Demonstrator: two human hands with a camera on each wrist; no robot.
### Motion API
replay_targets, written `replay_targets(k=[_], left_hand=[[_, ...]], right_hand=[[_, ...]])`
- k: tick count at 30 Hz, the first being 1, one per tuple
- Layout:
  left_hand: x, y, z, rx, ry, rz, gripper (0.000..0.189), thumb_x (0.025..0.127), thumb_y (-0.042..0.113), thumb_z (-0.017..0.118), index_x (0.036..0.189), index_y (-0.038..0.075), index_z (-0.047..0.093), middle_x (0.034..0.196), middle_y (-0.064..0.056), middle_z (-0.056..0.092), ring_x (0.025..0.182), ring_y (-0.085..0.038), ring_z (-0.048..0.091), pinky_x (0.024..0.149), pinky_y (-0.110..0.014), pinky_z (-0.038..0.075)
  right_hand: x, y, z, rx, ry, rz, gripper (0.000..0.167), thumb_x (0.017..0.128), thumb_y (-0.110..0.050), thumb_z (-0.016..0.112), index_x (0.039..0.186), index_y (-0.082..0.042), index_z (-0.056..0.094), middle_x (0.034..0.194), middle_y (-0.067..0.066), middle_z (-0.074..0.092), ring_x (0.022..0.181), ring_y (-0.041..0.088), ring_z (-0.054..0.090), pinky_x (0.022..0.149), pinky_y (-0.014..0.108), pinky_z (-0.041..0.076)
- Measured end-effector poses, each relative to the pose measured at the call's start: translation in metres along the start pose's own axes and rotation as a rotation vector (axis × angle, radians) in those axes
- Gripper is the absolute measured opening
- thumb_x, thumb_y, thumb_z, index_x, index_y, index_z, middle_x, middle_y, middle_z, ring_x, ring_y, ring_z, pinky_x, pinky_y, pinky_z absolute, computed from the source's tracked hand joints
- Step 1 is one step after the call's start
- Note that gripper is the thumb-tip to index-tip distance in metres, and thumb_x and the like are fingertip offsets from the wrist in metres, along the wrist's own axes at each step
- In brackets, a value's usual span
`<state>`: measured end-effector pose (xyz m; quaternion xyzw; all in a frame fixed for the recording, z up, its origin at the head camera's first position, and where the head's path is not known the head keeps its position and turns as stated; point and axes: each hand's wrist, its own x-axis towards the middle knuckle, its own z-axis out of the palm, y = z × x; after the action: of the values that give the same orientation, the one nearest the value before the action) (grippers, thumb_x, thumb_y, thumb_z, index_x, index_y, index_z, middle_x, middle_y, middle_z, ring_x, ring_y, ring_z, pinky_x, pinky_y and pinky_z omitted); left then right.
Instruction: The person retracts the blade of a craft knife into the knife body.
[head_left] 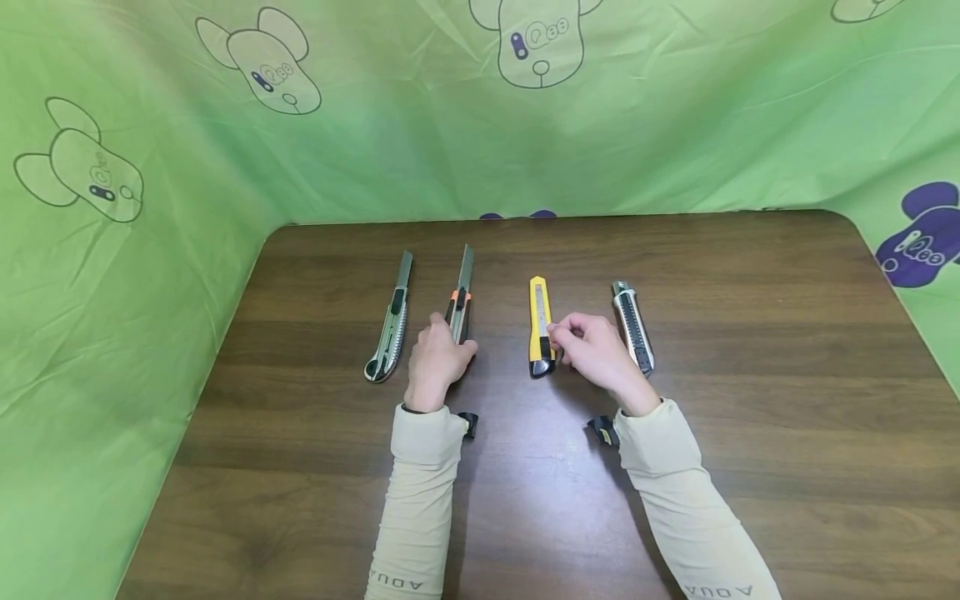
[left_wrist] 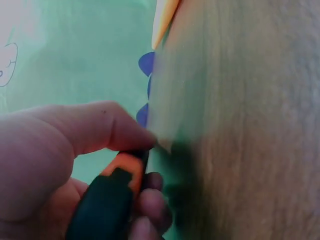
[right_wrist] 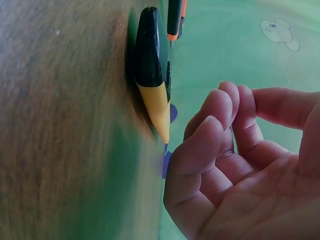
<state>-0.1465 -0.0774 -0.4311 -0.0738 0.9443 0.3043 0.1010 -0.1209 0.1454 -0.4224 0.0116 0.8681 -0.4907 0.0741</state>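
From my head view, a green curtain [head_left: 375,133] printed with cartoon animal heads hangs at the left and runs along the back of the wood-grain desk [head_left: 787,350]. Leftmost on the desk I have a silver-and-green snap-off utility knife [head_left: 393,329], lying at a slight lean with its narrow end pointing away and its rounded end toward me. Just right of it, my left hand [head_left: 439,358] is clamped on the handle of an orange-and-black utility knife [head_left: 461,310], whose grey tip points toward the curtain. The left wrist view shows the digits wrapped on both sides of that handle; I cannot tell whether the knife bears on the desk. A pale sleeve [head_left: 416,500] covers the forearm behind. Next along lies the yellow utility knife [head_left: 539,312], nearly straight, its black end toward me. My right hand [head_left: 596,350] is just beside its right edge, fingers loosely bent, fingertips close to the thumb and nothing between them; in the right wrist view a gap separates them from the yellow knife. The two hands are apart, with the yellow knife between them. Partly behind the right hand lies a white-and-black utility knife [head_left: 633,325], its far end leaning left. At the far right, a purple cartoon head [head_left: 921,237] shows on the curtain.
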Motion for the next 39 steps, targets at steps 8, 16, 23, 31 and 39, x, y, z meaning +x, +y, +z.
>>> replay_targets(k=[8,16,23,31,39], left_hand=[[-0.001,0.01,0.001,-0.212,-0.029,0.086,0.059,0.081,0.021,0.063,0.133,0.002,0.043,0.092,-0.013,0.061,0.069,-0.023,0.058,0.058,-0.03,0.047],[-0.013,0.035,0.006,-0.65,-0.288,0.134,0.055,0.08,0.003,0.062,0.128,0.002,0.036,0.082,-0.017,0.061,0.046,-0.016,0.06,0.047,-0.037,0.056],[-0.025,0.053,0.018,-0.736,-0.432,0.222,0.044,0.082,0.002,0.061,0.119,0.003,0.037,0.077,-0.031,0.062,0.043,-0.016,0.057,0.043,-0.037,0.054],[-0.036,0.069,0.037,-0.704,-0.502,0.247,0.059,0.081,-0.001,0.06,0.134,0.006,0.034,0.065,-0.017,0.06,0.042,-0.018,0.058,0.05,-0.049,0.055],[-0.044,0.076,0.052,-0.732,-0.595,0.395,0.051,0.083,-0.008,0.053,0.13,0.005,0.037,0.068,-0.011,0.059,0.049,-0.015,0.06,0.054,-0.035,0.057]], right_hand=[[0.0,0.0,0.0,-0.005,0.0,-0.005,0.025,0.096,-0.022,0.055,0.085,-0.001,0.064,0.082,0.017,0.07,0.061,0.02,0.061,0.052,0.023,0.046],[0.002,-0.002,0.004,0.135,0.025,-0.031,0.036,0.101,-0.028,0.048,0.113,0.003,0.061,0.104,0.021,0.067,0.083,0.028,0.062,0.065,0.034,0.057],[0.001,-0.007,0.006,0.263,0.031,-0.038,0.048,0.105,-0.035,0.033,0.13,0.001,0.052,0.122,0.025,0.062,0.104,0.035,0.061,0.08,0.043,0.056],[0.0,-0.008,0.006,0.347,0.141,0.004,0.063,0.104,-0.048,0.026,0.127,0.001,0.057,0.118,0.017,0.066,0.11,0.02,0.059,0.102,0.033,0.041],[-0.002,-0.007,0.006,0.541,0.165,-0.008,0.06,0.102,-0.05,0.033,0.109,0.003,0.058,0.077,-0.015,0.07,0.079,0.008,0.064,0.077,0.019,0.048]])
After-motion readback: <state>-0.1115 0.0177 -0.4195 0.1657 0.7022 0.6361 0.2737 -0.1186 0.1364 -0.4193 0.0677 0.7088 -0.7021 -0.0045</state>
